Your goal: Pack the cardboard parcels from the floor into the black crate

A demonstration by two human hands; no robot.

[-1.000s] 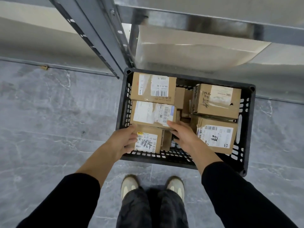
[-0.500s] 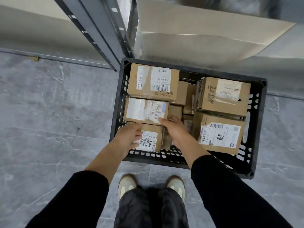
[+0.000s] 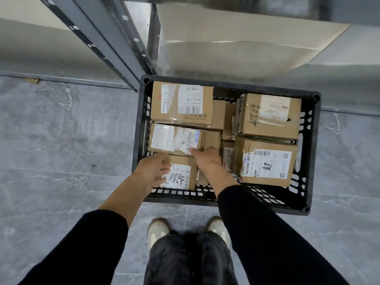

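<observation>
Two hands inside black crate [image 3: 311,161]: left hand [image 3: 153,168], right hand [image 3: 205,158] have advanced onto middle labelled parcel [image 3: 174,138]; fingers loosely curled at near edge, grasp unclear. Packing nearly complete.

Black slatted plastic crate [image 3: 311,153] on grey stone-tile floor [image 3: 61,161], nearly filled with brown cardboard parcels: tall ones stacked along the left wall [image 3: 182,103] and the right wall [image 3: 267,117], lower ones sunk between them, leaving a narrow central trough [image 3: 225,120] open from above. Trough's near end taken up by right hand [image 3: 205,159]; left hand [image 3: 152,169] over the near-left labelled parcel [image 3: 180,175]. Bare crate bottom only along the near right edge [image 3: 265,197]. Grey steel shelving upright [image 3: 115,46] crowding the far-left corner, low shelf overhanging behind. Floor wide open to the left.
</observation>
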